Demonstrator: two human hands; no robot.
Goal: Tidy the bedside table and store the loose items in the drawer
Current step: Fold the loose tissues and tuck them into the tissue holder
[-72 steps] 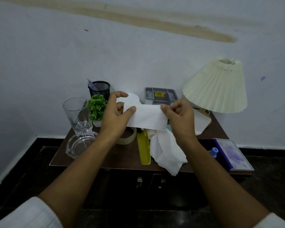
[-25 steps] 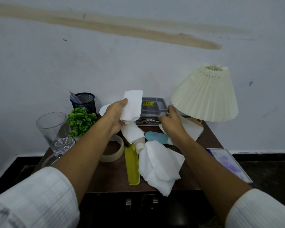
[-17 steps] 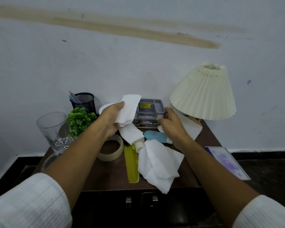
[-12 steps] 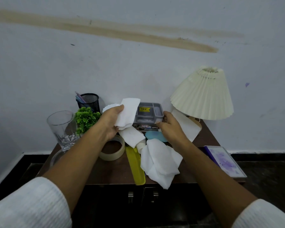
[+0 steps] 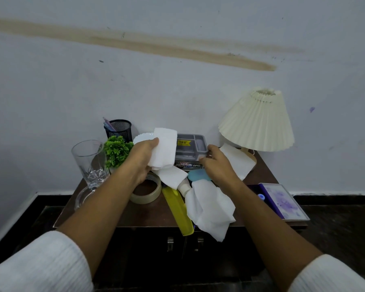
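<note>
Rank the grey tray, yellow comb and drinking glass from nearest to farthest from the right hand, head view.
1. grey tray, at the back, gripped by the right hand.
2. yellow comb, front centre.
3. drinking glass, far left.

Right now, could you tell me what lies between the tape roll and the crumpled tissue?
In the head view, a yellow comb lies between the tape roll and the crumpled tissue.

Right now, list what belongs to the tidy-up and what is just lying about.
In the job: folded tissue in left hand, grey tray gripped by right hand, crumpled tissue, yellow comb, tape roll.
Lying about: lamp, glass, plant, pen cup.
</note>
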